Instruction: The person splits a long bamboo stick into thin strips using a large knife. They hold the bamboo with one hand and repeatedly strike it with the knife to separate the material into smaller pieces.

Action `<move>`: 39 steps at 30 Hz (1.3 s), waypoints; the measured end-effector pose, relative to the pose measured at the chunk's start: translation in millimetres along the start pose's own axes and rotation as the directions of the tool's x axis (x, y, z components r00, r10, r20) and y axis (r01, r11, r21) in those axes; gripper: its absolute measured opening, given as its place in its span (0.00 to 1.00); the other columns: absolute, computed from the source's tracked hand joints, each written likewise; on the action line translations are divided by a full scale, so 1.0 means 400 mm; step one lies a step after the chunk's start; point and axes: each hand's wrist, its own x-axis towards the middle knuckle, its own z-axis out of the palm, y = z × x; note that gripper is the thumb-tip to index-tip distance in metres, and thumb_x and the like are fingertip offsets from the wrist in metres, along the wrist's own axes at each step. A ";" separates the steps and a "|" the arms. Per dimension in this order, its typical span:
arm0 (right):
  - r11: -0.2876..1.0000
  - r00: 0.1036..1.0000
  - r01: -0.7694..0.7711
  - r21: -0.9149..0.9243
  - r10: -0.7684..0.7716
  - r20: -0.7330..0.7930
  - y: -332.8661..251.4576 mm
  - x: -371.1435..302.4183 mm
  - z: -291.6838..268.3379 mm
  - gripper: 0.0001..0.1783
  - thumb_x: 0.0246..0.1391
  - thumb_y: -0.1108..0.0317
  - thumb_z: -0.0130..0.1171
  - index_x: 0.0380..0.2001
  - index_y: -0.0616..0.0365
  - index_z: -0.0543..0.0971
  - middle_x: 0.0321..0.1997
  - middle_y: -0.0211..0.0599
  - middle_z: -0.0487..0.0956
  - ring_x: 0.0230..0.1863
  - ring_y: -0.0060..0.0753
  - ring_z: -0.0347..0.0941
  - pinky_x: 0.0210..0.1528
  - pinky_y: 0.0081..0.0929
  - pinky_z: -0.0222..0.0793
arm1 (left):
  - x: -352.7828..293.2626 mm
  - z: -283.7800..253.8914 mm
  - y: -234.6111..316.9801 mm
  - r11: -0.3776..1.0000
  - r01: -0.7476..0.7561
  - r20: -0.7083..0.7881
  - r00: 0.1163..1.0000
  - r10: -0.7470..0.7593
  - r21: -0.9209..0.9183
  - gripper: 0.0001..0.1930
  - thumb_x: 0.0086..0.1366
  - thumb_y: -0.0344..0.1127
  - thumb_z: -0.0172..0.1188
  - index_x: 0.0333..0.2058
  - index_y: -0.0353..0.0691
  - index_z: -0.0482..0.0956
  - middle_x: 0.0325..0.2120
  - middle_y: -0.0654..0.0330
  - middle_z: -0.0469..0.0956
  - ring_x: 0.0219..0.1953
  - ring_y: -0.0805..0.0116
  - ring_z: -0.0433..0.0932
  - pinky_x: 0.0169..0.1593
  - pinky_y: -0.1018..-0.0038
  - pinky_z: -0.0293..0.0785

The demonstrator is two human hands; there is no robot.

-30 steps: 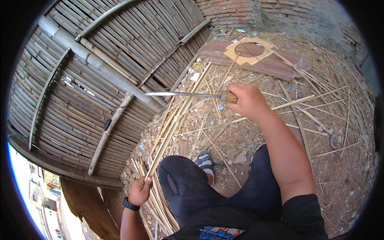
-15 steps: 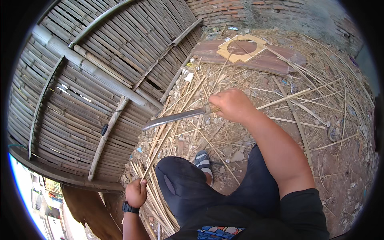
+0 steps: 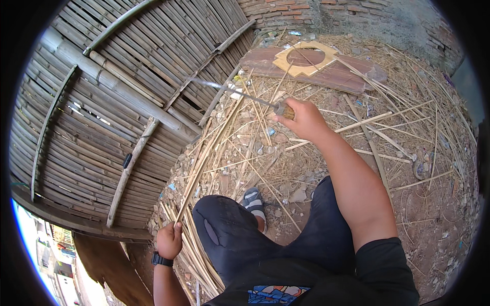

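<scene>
My right hand is closed round the wooden handle of a machete, held up in front of me. Its blade points to the far left, and the tip is smeared by motion. Low on the left, my left hand grips a long, thin bamboo strip with the thumb along it. That strip slants up and away from the fist, apart from the blade. Beside my left hand and left knee lies a bundle of pale bamboo strips.
A slatted bamboo wall stands close on the left. Loose strips and shavings litter the ground. Farther off, a yellowish frame with a round hole rests on a brown board, before a brick wall.
The machete has swung upward and away, its blade turning from pointing down-left to up-left. My left hand keeps its hold on the bamboo strip, shifting only slightly.
</scene>
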 end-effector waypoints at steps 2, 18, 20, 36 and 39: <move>0.984 0.982 0.176 -0.032 -0.174 0.070 -0.004 -0.003 0.026 0.25 0.49 0.49 0.71 0.40 0.58 0.78 0.29 0.47 0.80 0.34 0.50 0.79 0.37 0.41 0.73 | 0.021 0.002 0.014 0.999 -0.049 -0.017 0.999 0.049 0.009 0.22 0.73 0.44 0.52 0.23 0.34 0.73 0.16 0.45 0.72 0.20 0.41 0.73 0.25 0.57 0.66; 0.988 0.988 -0.155 -0.007 0.155 -0.026 -0.002 0.022 0.003 0.31 0.52 0.41 0.67 0.41 0.62 0.77 0.23 0.44 0.78 0.27 0.44 0.78 0.31 0.40 0.72 | -0.003 -0.047 0.015 0.999 -0.032 -0.106 0.994 0.034 0.020 0.22 0.72 0.43 0.53 0.22 0.33 0.70 0.15 0.44 0.70 0.20 0.41 0.72 0.25 0.56 0.65; 0.973 0.972 -0.229 0.026 0.230 -0.041 -0.006 0.032 -0.018 0.32 0.52 0.41 0.67 0.41 0.64 0.77 0.21 0.42 0.76 0.25 0.41 0.77 0.30 0.38 0.71 | 0.005 -0.052 0.024 0.999 -0.024 -0.106 0.994 0.028 0.037 0.22 0.72 0.43 0.53 0.22 0.33 0.71 0.15 0.44 0.70 0.20 0.40 0.72 0.25 0.56 0.65; 0.872 0.896 -0.442 0.212 0.439 0.063 0.209 -0.032 -0.061 0.32 0.51 0.44 0.68 0.42 0.65 0.79 0.33 0.49 0.81 0.36 0.44 0.80 0.42 0.39 0.73 | 0.293 0.048 0.128 0.994 -0.099 0.121 0.988 0.094 0.043 0.25 0.71 0.52 0.54 0.27 0.32 0.76 0.18 0.44 0.74 0.22 0.46 0.74 0.29 0.60 0.70; 0.847 0.882 -0.469 0.252 0.465 0.076 0.234 -0.026 -0.062 0.33 0.50 0.44 0.68 0.44 0.66 0.79 0.34 0.51 0.82 0.38 0.46 0.80 0.43 0.38 0.73 | 0.407 0.133 0.141 0.994 -0.110 0.246 0.963 0.108 -0.008 0.25 0.70 0.53 0.55 0.30 0.32 0.78 0.17 0.48 0.73 0.20 0.58 0.71 0.30 0.64 0.69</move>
